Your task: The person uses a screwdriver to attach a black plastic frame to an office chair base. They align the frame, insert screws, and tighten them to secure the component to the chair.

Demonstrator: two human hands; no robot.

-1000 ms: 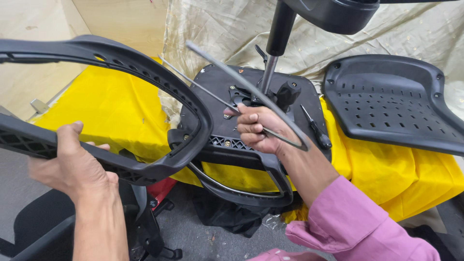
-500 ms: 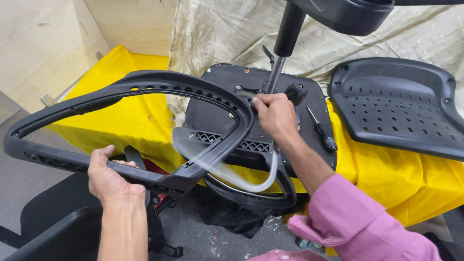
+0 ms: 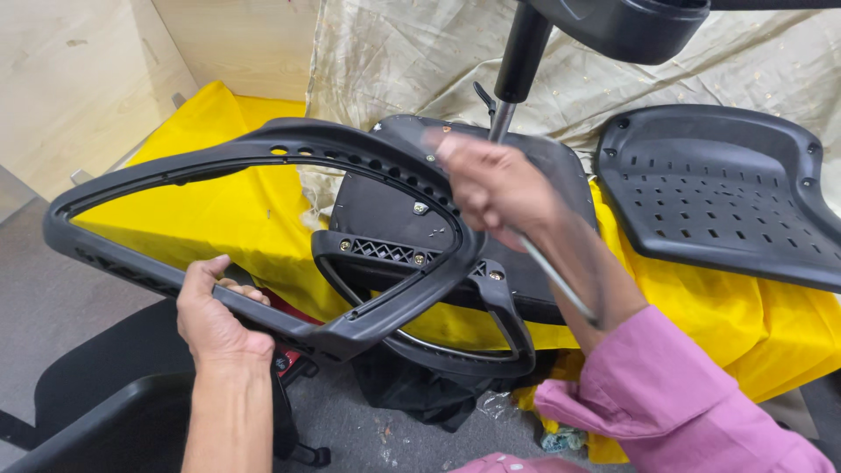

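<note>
Here the left hand (image 3: pixel 210 315), in the lower left of the frame, has its grip closed around the lower bar of a large black chair frame (image 3: pixel 263 149), which reaches across the left and the centre. The right hand (image 3: pixel 495 188), a little blurred in the upper centre, has its grip closed on a thin metal rod (image 3: pixel 552 278) that runs down along the forearm in the pink sleeve (image 3: pixel 666 412). Behind the frame, a black seat base (image 3: pixel 385 210) lies on the yellow cloth (image 3: pixel 219 210). At the right rests a perforated black seat pan (image 3: pixel 718 193).
</note>
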